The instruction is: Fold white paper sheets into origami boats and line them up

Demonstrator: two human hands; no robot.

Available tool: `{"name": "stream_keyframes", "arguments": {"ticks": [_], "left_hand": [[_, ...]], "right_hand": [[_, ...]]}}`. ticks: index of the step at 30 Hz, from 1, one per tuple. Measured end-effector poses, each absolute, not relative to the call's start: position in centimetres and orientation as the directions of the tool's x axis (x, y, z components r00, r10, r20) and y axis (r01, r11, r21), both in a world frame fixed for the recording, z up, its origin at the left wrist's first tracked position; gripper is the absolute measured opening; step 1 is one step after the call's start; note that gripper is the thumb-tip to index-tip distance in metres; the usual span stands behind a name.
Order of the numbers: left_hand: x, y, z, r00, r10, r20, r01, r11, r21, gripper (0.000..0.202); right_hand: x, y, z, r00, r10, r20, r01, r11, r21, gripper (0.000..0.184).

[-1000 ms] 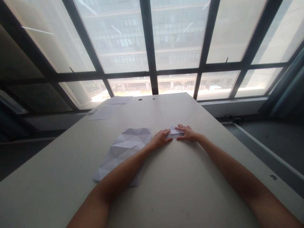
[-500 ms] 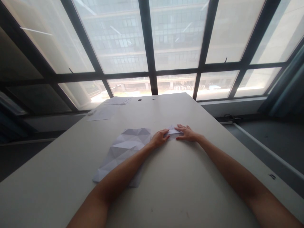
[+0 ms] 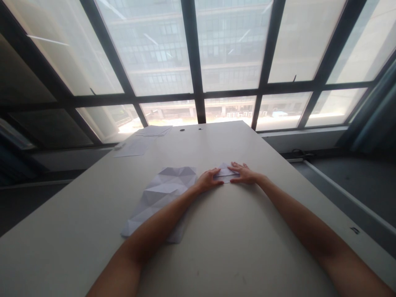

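A small white piece of folded paper [image 3: 225,171], with a peak at its far side and a flap across the middle, lies on the white table [image 3: 247,231]. My left hand [image 3: 209,180] holds its left side, the thumb along the near edge and the fingers on top. At the right side my right hand [image 3: 243,173] holds it the same way, thumb at the near corner, fingers spread over the far part. What lies under the fingers is hidden. Beside my left forearm rests a larger creased white sheet [image 3: 168,185], partly covered by that arm.
Loose white sheets [image 3: 136,147] lie at the table's far left, with more papers [image 3: 154,130] behind them. Two small dark round spots [image 3: 182,130] show near the far edge. Large windows [image 3: 230,45] stand beyond, and a blue curtain [image 3: 371,111] hangs at the right.
My left thumb has moved slightly right along the near edge of the folded paper. The right hand is almost unmoved, and the larger creased sheet stays where it was.
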State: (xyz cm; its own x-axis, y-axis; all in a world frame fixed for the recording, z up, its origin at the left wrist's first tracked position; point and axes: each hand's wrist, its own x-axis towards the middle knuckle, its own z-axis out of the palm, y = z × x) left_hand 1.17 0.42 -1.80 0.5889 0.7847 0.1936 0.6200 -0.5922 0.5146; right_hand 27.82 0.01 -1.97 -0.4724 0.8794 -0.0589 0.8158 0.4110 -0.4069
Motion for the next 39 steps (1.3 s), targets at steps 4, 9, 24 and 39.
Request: {"name": "stream_keyframes", "arguments": {"ticks": [4, 9, 24, 39], "left_hand": [[1.3, 0.2, -1.4, 0.576, 0.798, 0.176, 0.641, -0.574, 0.51, 0.072], [1.3, -0.1, -1.1, 0.573, 0.796, 0.195, 0.646, -0.585, 0.489, 0.068], [1.3, -0.5, -1.3, 0.484, 0.843, 0.236, 0.682, -0.532, 0.502, 0.042], [1.1, -0.4, -1.1, 0.411, 0.878, 0.244, 0.688, -0.474, 0.549, 0.024]], "right_hand": [[27.8, 0.0, -1.9, -0.468, 0.882, -0.052, 0.814, 0.408, -0.414, 0.102], [27.7, -0.1, -1.8, -0.47, 0.882, -0.046, 0.811, 0.411, -0.416, 0.101], [27.2, -0.5, -1.5, -0.442, 0.896, 0.037, 0.827, 0.424, -0.369, 0.082], [26.7, -0.7, -1.8, -0.435, 0.879, 0.195, 0.787, 0.476, -0.393, 0.043]]}}
